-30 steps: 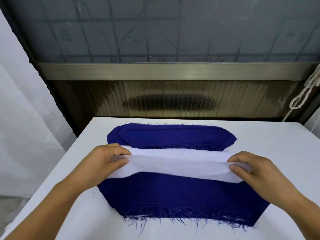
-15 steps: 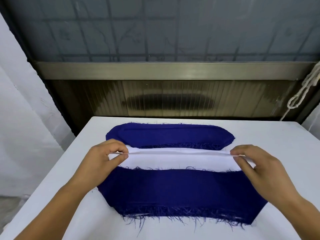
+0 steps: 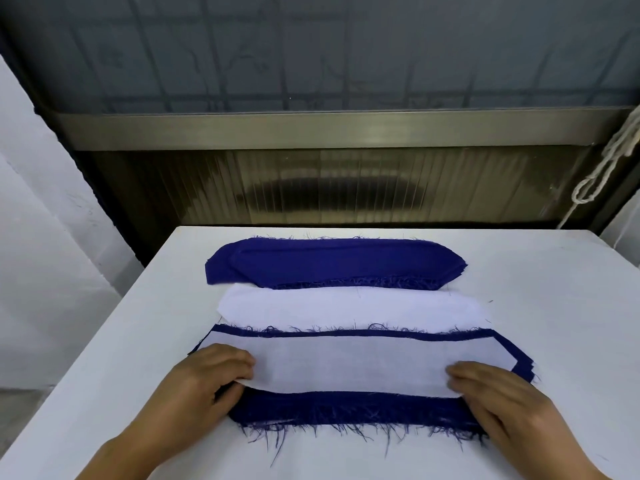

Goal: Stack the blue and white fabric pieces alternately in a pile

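A white fabric piece (image 3: 349,367) is laid flat on the near blue pile (image 3: 346,408), whose frayed edge is shown all round it. Its left end is pinched by the left hand (image 3: 211,379), thumb tucked under the edge; its right end is pressed by the right hand (image 3: 491,393) with fairly straight fingers. Half a second ago the piece was held stretched above the middle white stack (image 3: 349,306); now it has been brought down nearer. A far blue stack (image 3: 332,263) is kept beyond. Bare white table (image 3: 104,358) is left on both sides.
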